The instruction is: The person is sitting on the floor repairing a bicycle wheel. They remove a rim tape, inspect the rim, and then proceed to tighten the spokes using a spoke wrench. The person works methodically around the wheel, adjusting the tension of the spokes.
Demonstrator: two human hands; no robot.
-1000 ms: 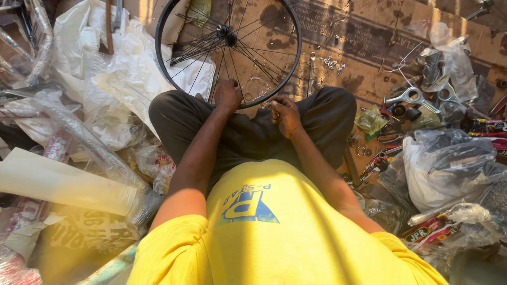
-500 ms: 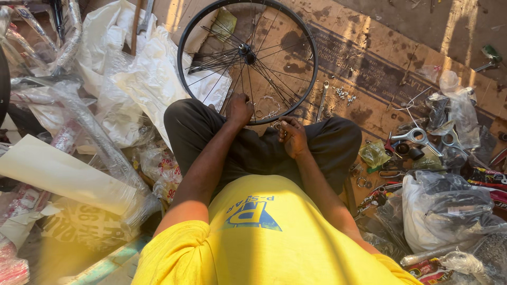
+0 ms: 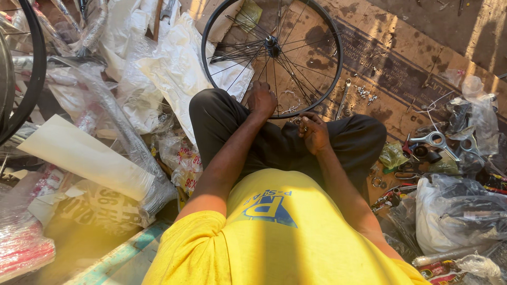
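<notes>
Compared with the earlier views, the bicycle wheel (image 3: 272, 55) sits lower and more to the right in the frame, now at top centre, while both hands stay at its near rim; the view has tipped a little and the grip on the wheel looks unchanged. The left hand (image 3: 262, 98) is curled over the rim at the wheel's bottom edge, clamped on it. The right hand (image 3: 313, 132) rests just below and to the right, fingers bent close to the rim; whether it pinches a spoke or a small part cannot be told. The hands are near each other but apart. The wheel lies on flattened cardboard (image 3: 401, 58) on the floor, in front of the person's crossed legs.

At the right edge, a clear plastic bag (image 3: 459, 211) holds dark parts, hard to make out. At upper left, loose white plastic sheets (image 3: 169, 68) lie in a heap.
</notes>
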